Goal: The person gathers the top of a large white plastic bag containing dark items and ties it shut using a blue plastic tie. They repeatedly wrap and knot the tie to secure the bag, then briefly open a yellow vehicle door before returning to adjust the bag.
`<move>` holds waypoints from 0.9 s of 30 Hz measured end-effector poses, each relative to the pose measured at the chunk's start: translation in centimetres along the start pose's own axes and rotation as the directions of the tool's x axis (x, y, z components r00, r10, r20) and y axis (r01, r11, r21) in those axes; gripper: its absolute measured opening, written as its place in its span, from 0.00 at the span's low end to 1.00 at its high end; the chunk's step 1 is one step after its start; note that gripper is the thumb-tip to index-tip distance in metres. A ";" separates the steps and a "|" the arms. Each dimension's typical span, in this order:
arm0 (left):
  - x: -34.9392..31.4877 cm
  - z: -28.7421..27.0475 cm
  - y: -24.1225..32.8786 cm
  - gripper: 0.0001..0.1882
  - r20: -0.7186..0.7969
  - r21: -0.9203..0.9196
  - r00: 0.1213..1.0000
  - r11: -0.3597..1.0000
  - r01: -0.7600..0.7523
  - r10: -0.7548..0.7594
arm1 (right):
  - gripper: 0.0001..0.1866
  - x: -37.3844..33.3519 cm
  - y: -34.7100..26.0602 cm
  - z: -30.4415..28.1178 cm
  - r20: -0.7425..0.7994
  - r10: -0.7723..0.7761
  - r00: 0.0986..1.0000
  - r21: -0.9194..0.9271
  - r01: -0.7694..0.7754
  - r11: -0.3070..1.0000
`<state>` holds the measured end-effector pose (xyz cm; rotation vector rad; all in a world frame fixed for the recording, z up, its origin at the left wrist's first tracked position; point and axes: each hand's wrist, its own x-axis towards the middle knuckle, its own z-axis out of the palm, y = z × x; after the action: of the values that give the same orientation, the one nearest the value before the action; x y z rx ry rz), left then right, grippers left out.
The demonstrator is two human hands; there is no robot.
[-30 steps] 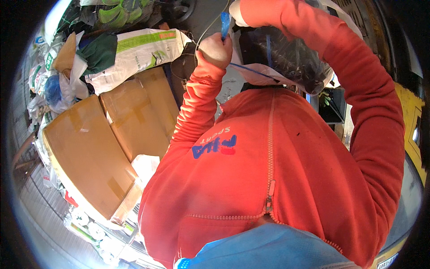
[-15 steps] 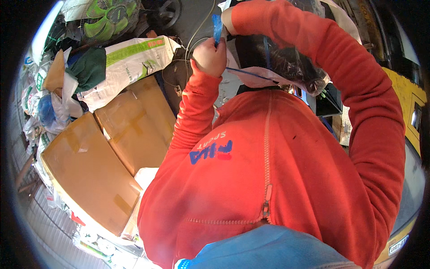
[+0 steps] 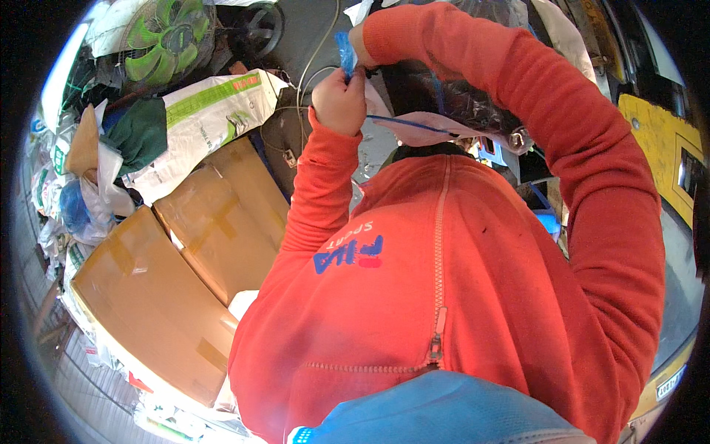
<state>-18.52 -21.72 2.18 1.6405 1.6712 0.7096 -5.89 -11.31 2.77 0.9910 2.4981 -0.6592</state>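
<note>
My left hand (image 3: 339,102) is closed, thumb up, around a crumpled strip of blue plastic (image 3: 345,55) that sticks out above the fist. Right beside the strip is my right hand (image 3: 360,46), bent inward at the end of its red sleeve; its fingers are hidden. From near the left fist a thin blue strap (image 3: 410,123) stretches right, across a pinkish-white sheet (image 3: 421,132). Beyond my right forearm lies a dark bundle under clear plastic (image 3: 481,96), partly covered by the sleeve.
Two taped brown cardboard boxes (image 3: 148,288) stand at my left. Past them are a white and green sack (image 3: 214,103), a dark green cloth (image 3: 140,133) and a green-bladed fan (image 3: 166,41). Pale cables (image 3: 303,89) trail over the floor. A yellow panel (image 3: 658,148) stands at the right.
Both hands have shifted slightly left together. The blue strip now leans further left at its top. My left hand stays closed on it.
</note>
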 end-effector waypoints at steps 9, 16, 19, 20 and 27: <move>-0.6 1.1 -1.5 0.18 -0.079 -0.076 0.995 0.996 0.052 -0.058 | 0.14 -3.1 -0.8 -2.2 -0.132 0.060 0.989 0.025 -0.057 0.998; -0.4 -1.0 -3.5 0.14 -0.043 0.347 0.841 0.797 -0.494 0.540 | 0.14 -25.6 4.6 -3.0 -0.658 0.072 0.750 0.256 0.132 0.958; -1.5 -2.5 -2.5 0.08 0.088 0.478 0.952 0.826 -0.299 0.293 | 0.19 -36.7 9.0 8.4 -0.736 0.503 0.453 0.638 0.215 0.739; -2.1 -2.9 -1.6 0.07 0.131 0.665 0.940 0.675 -0.320 0.317 | 0.20 -37.8 9.9 14.6 -0.585 0.739 0.335 0.810 0.205 0.549; -4.8 -1.7 5.9 0.19 -0.258 -0.342 0.912 0.913 0.224 -0.320 | 0.16 -39.7 17.4 53.9 0.288 0.907 -0.307 0.917 0.360 -0.170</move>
<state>-16.31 -26.03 8.32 1.0884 1.8519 1.0626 42.59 -50.87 -26.76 4.1323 0.0713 -1.1189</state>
